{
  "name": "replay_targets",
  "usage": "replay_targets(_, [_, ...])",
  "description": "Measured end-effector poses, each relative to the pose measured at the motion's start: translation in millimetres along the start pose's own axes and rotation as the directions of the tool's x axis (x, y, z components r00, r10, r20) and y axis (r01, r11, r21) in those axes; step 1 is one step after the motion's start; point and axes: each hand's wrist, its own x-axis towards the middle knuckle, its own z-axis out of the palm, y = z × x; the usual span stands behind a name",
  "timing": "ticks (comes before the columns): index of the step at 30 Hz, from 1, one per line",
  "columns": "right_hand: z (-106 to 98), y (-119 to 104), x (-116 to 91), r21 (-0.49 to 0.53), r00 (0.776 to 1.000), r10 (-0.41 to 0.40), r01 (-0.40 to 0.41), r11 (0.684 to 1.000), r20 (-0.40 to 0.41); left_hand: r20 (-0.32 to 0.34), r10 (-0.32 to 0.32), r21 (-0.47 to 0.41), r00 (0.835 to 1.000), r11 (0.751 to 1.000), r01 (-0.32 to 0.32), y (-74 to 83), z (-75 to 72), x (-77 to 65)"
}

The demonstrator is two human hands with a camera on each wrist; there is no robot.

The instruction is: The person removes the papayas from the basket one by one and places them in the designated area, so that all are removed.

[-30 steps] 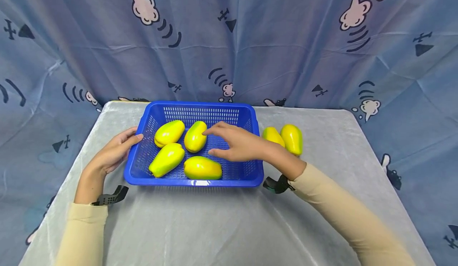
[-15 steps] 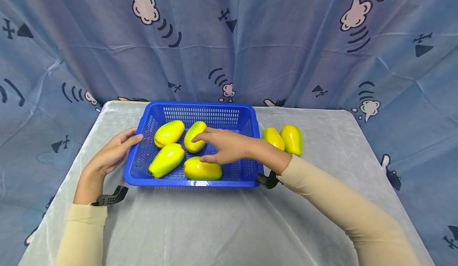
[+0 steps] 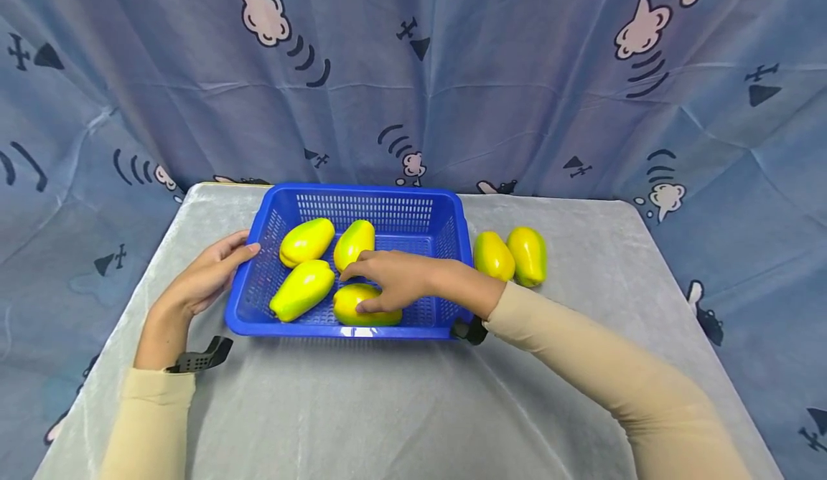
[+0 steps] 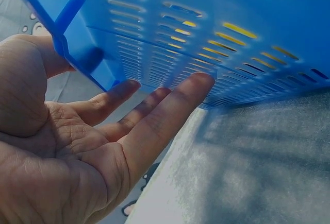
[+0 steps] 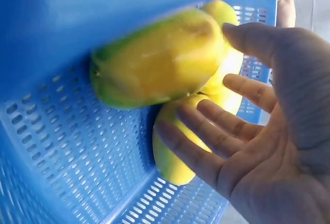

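A blue plastic basket (image 3: 349, 331) with slotted walls stands on the table, several yellow-green papayas inside it. My left hand (image 3: 209, 272) holds the basket's left rim, thumb over the edge and fingers along the outer wall, as the left wrist view shows. Over the front papaya (image 3: 345, 300) hovers my right hand (image 3: 397, 279), its thumb overlapping the fruit. In the right wrist view the fingers (image 5: 242, 154) are spread around that papaya (image 5: 165, 62), not closed on it. Behind the hand lies another papaya (image 3: 355, 242). Two more, the upper (image 3: 306, 242) and lower (image 3: 301, 290), sit at the left.
Right of the basket, two papayas, one nearer (image 3: 494, 256) and one farther (image 3: 527, 256), lie side by side on the grey cloth-covered table (image 3: 362, 408). A patterned blue curtain (image 3: 426, 78) hangs behind the table and down both sides.
My right hand has moved left and toward the front of the basket, from beside the back papaya to over the front one. The left hand and the fruit have stayed put.
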Motion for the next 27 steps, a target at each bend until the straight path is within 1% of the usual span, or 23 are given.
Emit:
replay_targets(7, [-0.2,2.0,2.4,-0.036,1.0,0.0,0.001,0.999,0.03,0.004,0.007,0.002,1.0,1.0,-0.007,2.2,0.5,1.6])
replay_targets(12, [-2.5,-0.1,3.8,-0.054,0.998,-0.003,0.007,0.999,0.07,0.001,0.007,0.003,1.0,1.0,-0.007,2.6,0.0,1.2])
replay_targets(16, [-3.0,-1.2,3.7,-0.062,0.995,0.014,-0.008,0.998,0.099,-0.002,0.014,0.003,1.0,1.0,-0.014,0.3,2.1,2.8])
replay_targets(20, [0.1,-1.8,3.6,-0.066,0.99,0.031,-0.022,0.998,0.134,0.009,0.011,-0.027,1.0,1.0,-0.011,-3.5,5.7,3.4])
replay_targets(22, [2.1,-2.6,4.1,-0.062,0.988,0.026,-0.017,0.998,0.152,0.018,0.012,-0.035,1.0,0.999,-0.012,-4.6,6.1,2.6])
replay_targets(27, [2.5,-4.6,7.3,-0.057,0.986,0.009,0.0,0.998,0.164,0.002,0.016,-0.028,1.0,0.999,-0.016,-2.3,3.5,-0.6])
